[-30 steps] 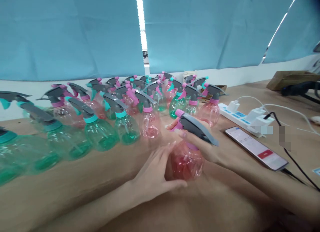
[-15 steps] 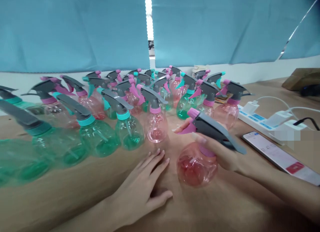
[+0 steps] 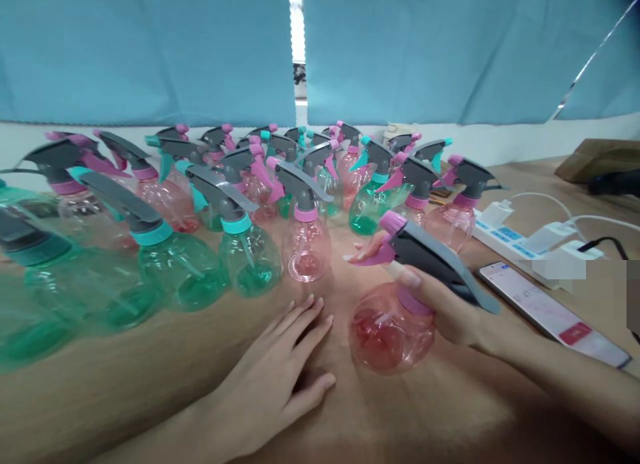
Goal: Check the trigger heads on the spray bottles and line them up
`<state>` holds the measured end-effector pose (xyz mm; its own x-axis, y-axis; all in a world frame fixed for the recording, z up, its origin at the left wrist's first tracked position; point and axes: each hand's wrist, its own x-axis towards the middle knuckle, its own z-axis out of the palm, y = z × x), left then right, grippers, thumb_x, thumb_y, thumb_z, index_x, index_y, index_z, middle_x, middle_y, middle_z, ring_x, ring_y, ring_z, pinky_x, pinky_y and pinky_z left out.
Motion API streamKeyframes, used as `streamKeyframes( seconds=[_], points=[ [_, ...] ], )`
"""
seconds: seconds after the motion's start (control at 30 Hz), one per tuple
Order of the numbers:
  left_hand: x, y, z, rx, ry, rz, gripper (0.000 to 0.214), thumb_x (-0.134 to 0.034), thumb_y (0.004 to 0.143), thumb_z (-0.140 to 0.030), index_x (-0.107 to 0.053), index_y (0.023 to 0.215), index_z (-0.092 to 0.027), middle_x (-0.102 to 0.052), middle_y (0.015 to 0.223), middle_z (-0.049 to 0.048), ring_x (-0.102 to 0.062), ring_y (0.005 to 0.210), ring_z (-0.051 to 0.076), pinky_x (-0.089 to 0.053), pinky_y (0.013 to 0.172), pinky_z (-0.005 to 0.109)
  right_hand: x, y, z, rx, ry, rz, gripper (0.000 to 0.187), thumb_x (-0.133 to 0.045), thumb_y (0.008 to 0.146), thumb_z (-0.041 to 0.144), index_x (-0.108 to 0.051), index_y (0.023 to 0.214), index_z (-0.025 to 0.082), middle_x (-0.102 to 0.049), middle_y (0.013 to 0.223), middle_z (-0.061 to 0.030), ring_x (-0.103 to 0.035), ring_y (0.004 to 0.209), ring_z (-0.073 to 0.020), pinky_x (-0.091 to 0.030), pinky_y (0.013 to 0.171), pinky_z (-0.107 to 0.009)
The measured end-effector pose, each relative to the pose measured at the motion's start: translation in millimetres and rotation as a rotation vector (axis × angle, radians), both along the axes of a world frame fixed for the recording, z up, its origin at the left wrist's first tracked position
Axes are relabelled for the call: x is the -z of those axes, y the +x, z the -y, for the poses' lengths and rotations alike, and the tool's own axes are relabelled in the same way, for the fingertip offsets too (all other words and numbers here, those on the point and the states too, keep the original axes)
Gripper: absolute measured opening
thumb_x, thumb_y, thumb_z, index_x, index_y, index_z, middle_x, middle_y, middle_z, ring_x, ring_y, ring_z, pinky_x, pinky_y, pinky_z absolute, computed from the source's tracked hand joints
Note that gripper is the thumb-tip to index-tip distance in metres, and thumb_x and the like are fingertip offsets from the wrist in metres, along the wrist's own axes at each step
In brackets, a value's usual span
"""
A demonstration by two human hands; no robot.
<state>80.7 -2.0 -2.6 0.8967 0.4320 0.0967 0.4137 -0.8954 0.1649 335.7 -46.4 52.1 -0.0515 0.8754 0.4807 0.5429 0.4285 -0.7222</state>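
My right hand (image 3: 440, 297) is wrapped round the neck of a pink spray bottle (image 3: 387, 331), with fingers near its pink trigger. The bottle is tilted, its clear pink base towards me and its grey and pink spray head (image 3: 420, 251) above the hand. My left hand (image 3: 280, 371) lies flat on the table, fingers stretched out and holding nothing. Just beyond its fingertips stands an upright pink spray bottle (image 3: 307, 247). A green spray bottle (image 3: 250, 261) with a turquoise collar stands to the left of that one.
Several more green and pink spray bottles (image 3: 183, 267) crowd the left and back of the brown table (image 3: 200, 391). At the right lie a phone (image 3: 545, 307) and a white power strip (image 3: 520, 241) with plugs and cables. Behind hangs a blue curtain (image 3: 150, 51).
The view has shifted slightly, so the bottles at left appear further left. My right hand still grips the tilted pink spray bottle, and my left hand still lies flat.
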Motion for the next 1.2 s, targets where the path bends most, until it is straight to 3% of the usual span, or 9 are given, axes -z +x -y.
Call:
streamKeyframes(
  seconds=[0.17, 0.4, 0.67, 0.93, 1.2],
  points=[
    [1.1, 0, -1, 0.004, 0.015, 0.013, 0.058, -0.049, 0.096, -0.044, -0.038, 0.144, -0.014, -0.030, 0.153, 0.0090, -0.030, 0.139, 0.027, -0.032, 0.111, 0.047, -3.9, -4, 0, 0.036, -0.018, -0.029, 0.034, -0.046, 0.092, 0.054, -0.062, 0.079, 0.026, -0.047, 0.051, 0.0039, -0.052, 0.055, -0.0155, -0.046, 0.063, -0.029],
    [1.9, 1, -2, -0.004, -0.026, 0.049, 0.057, -0.050, 0.095, -0.044, -0.038, 0.145, -0.018, -0.032, 0.152, 0.0080, -0.032, 0.139, 0.028, -0.031, 0.111, 0.046, -12.2, -11, -1, -0.075, -0.010, -0.107, 0.038, -0.046, 0.092, 0.052, -0.053, 0.069, 0.022, -0.048, 0.061, 0.0027, -0.046, 0.054, -0.0127, -0.043, 0.062, -0.031],
    [2.1, 0, -2, 0.004, -0.057, 0.070, 0.057, -0.049, 0.096, -0.044, -0.037, 0.145, -0.019, -0.032, 0.152, 0.0079, -0.032, 0.139, 0.028, -0.031, 0.111, 0.047, -16.3, -11, 2, 0.013, -0.014, -0.026, 0.037, -0.045, 0.091, 0.056, -0.059, 0.079, 0.024, -0.055, 0.065, -0.0001, -0.055, 0.064, -0.0177, -0.044, 0.061, -0.033],
    [2.8, 0, -2, -0.001, -0.034, 0.022, 0.057, -0.047, 0.097, -0.046, -0.038, 0.145, -0.017, -0.030, 0.153, 0.0077, -0.029, 0.140, 0.027, -0.030, 0.112, 0.046, 2.2, -6, 0, -0.077, -0.115, -0.088, 0.037, -0.045, 0.091, 0.057, -0.065, 0.082, 0.027, -0.057, 0.060, 0.0008, -0.059, 0.062, -0.0186, -0.050, 0.061, -0.033],
    [2.5, 0, -2, -0.005, -0.069, 0.055, 0.056, -0.049, 0.096, -0.045, -0.038, 0.145, -0.020, -0.032, 0.153, 0.0076, -0.032, 0.139, 0.029, -0.030, 0.111, 0.047, -4.1, -7, -4, -0.108, -0.140, -0.135, 0.028, -0.053, 0.089, 0.051, -0.065, 0.100, 0.028, -0.062, 0.064, 0.0016, -0.061, 0.063, -0.0182, -0.049, 0.062, -0.032]
  ],
)
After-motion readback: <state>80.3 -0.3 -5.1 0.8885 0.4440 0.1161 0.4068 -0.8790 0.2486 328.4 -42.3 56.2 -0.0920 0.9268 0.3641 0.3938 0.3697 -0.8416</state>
